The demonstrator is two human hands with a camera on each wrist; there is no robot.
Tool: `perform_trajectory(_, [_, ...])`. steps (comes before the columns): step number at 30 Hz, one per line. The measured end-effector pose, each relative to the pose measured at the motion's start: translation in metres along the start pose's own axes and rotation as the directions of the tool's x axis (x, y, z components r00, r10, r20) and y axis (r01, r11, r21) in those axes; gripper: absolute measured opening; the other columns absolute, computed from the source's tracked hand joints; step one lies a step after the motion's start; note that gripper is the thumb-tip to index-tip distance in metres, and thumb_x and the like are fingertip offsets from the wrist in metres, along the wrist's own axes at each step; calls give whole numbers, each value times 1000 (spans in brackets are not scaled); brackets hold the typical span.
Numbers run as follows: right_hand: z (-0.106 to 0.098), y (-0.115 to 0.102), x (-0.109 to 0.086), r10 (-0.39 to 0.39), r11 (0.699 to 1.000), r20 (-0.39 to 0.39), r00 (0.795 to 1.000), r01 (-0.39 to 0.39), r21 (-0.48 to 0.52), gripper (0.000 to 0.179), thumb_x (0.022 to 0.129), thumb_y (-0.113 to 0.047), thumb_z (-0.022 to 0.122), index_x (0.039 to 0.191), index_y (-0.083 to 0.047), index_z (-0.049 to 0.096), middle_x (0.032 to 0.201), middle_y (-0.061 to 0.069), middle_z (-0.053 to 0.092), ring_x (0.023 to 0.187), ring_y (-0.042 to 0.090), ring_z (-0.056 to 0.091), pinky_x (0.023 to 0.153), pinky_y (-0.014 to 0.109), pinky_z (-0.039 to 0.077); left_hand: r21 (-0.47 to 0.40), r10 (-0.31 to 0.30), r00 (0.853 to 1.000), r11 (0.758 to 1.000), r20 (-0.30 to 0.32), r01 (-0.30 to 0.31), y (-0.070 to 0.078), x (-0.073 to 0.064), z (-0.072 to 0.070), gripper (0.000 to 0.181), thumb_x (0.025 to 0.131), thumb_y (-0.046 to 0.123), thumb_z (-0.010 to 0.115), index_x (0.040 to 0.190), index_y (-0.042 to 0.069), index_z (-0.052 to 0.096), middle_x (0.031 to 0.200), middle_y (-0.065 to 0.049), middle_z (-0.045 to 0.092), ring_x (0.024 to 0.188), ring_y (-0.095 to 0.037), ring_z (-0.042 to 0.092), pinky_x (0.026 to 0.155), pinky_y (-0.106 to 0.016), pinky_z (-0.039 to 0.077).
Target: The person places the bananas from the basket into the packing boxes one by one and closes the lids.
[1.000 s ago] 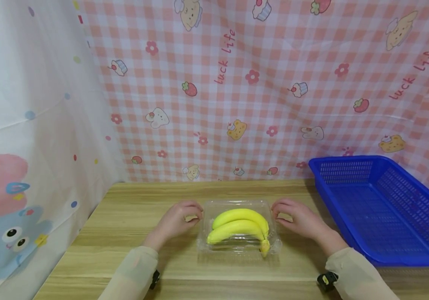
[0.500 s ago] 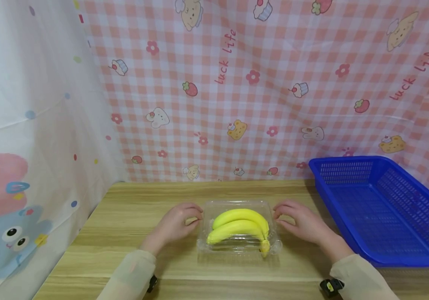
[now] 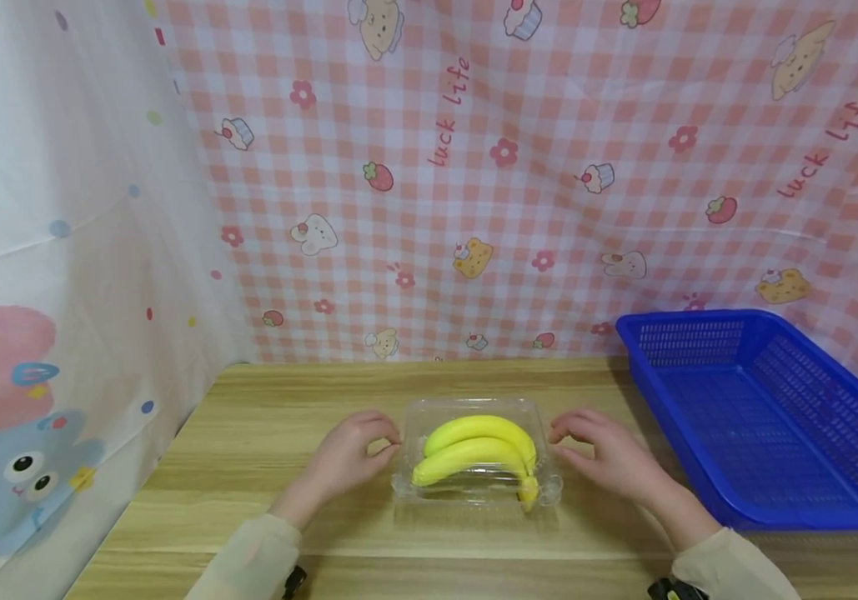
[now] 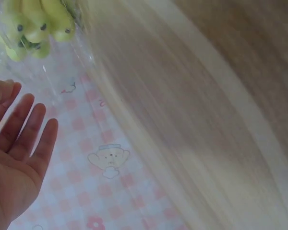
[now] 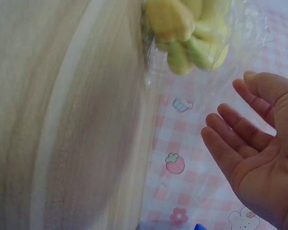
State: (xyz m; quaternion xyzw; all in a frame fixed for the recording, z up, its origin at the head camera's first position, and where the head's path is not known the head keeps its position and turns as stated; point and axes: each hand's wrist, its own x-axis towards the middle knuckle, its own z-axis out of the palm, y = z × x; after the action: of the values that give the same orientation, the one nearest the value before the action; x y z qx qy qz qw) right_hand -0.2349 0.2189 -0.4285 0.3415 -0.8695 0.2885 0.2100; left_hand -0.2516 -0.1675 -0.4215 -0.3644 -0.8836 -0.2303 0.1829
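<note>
A clear plastic clamshell box [image 3: 466,497] stands on the wooden table with a bunch of yellow bananas [image 3: 474,454] inside. My left hand [image 3: 349,450] is at the box's left side, fingers relaxed and holding nothing. On the opposite side my right hand [image 3: 604,450] is likewise loosely bent, its fingertips a little off the box wall. In the left wrist view, the banana tips [image 4: 36,26] show through the plastic beyond the fingers [image 4: 26,132]. The right wrist view has the stem end of the bananas [image 5: 170,21] past the spread fingers [image 5: 230,139].
A blue mesh basket [image 3: 766,433] stands at the right of the wooden table [image 3: 263,417], close to my right forearm. A pink checked cloth [image 3: 436,208] hangs behind the table, and a white patterned cloth [image 3: 121,275] hangs along the left.
Both hands have drawn slightly outward and back from the sides of the box, widening the gaps. The box and the bananas have stayed in place.
</note>
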Motion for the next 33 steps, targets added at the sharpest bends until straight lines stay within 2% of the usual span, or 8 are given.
perform_trajectory(3, [-1, -7, -2, 81, 990, 16, 997, -82, 113, 20, 83, 2, 76, 92, -14, 68, 102, 1, 66, 96, 19, 63, 81, 38, 60, -40, -68, 998, 997, -7, 67, 5, -3, -2, 9, 82, 5, 78, 85, 11, 72, 92, 1, 68, 87, -15, 64, 80, -34, 58])
perform_trajectory(6, [-3, -14, -4, 158, 965, 39, 987, -163, 208, 17, 85, 3, 74, 95, -10, 69, 103, 4, 65, 97, 21, 63, 81, 37, 60, -98, -144, 990, 985, -13, 142, 8, -7, -3, 11, 83, 3, 77, 84, 13, 72, 92, 2, 68, 87, -15, 64, 76, -37, 60])
perform_trajectory(12, [-6, -20, -9, 265, 901, 88, 960, -279, 333, 15, 89, 2, 70, 104, 1, 68, 107, 13, 66, 97, 33, 66, 81, 33, 60, -249, -262, 965, 936, -18, 249, 15, -16, -7, 13, 85, 0, 74, 83, 13, 72, 90, 2, 66, 85, -17, 65, 69, -29, 60])
perform_trajectory(18, [-5, -26, -16, 356, 861, 89, 930, -363, 356, 23, 91, -2, 70, 112, 4, 65, 109, 18, 68, 96, 25, 66, 82, 31, 59, -339, -415, 910, 855, 9, 393, 26, -22, -10, 8, 88, 5, 74, 89, 13, 71, 91, 3, 67, 87, -17, 66, 70, -20, 57])
perform_trajectory(23, [0, -29, -25, 369, 842, 77, 926, -368, 394, 31, 92, -2, 69, 120, 8, 61, 114, 20, 67, 97, 24, 66, 83, 28, 57, -370, -501, 865, 805, -4, 464, 35, -26, -8, 8, 87, 8, 76, 94, 9, 71, 91, 3, 69, 85, -15, 65, 74, -26, 58])
perform_trajectory(27, [4, -31, -32, 395, 811, 81, 915, -389, 437, 36, 93, -4, 68, 125, 7, 59, 114, 19, 67, 98, 18, 65, 83, 24, 56, -456, -567, 824, 730, 11, 509, 40, -31, -5, 19, 86, 9, 77, 102, 1, 70, 92, -1, 69, 83, -15, 64, 74, -27, 57])
perform_trajectory(30, [5, -32, -36, 414, 784, 99, 905, -410, 467, 40, 93, -5, 67, 129, 9, 56, 114, 19, 66, 97, 14, 64, 83, 24, 56, -555, -604, 795, 643, 58, 528, 42, -35, -2, 28, 87, 7, 75, 109, -7, 67, 94, -7, 68, 83, -18, 64, 69, -27, 60])
perform_trajectory(33, [6, -34, -37, 436, 744, 132, 890, -439, 504, 44, 94, -4, 66, 133, 11, 51, 115, 21, 65, 97, 11, 63, 83, 23, 56, -633, -620, 775, 552, 123, 543, 45, -38, 0, 37, 89, 7, 73, 117, -13, 61, 97, -12, 67, 85, -21, 64, 68, -32, 62])
